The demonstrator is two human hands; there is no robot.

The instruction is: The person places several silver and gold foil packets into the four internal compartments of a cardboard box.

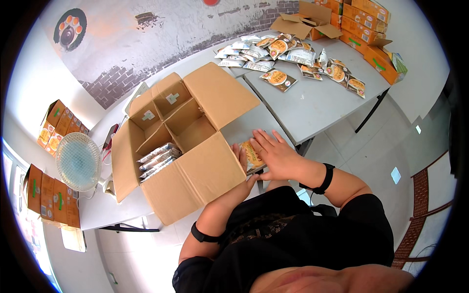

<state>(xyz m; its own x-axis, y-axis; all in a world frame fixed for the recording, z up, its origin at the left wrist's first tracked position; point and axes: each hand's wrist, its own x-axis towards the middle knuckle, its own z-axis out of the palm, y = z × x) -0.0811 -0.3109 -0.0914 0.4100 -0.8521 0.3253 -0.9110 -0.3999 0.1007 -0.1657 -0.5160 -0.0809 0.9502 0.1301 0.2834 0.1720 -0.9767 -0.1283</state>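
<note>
Between my two hands is a food packet (251, 156) with a yellow and orange front, at the table edge just right of a large open carton (171, 188). My left hand (243, 168) grips the packet's left side, its fingers partly hidden by the packet and the carton's flap. From the right, my right hand (278, 158) holds it, with fingers extended over the top face and thumb at the near edge. Cardboard dividers (166, 129) split the carton into compartments. Several silver packets (159, 158) stand in a row in its near left compartment.
A heap of packets (278, 49) lies on the far right table (312, 110). Behind it stand an open brown box (305, 22) and stacked orange boxes (361, 29). More orange boxes (51, 193) and a round fan (78, 161) are at left.
</note>
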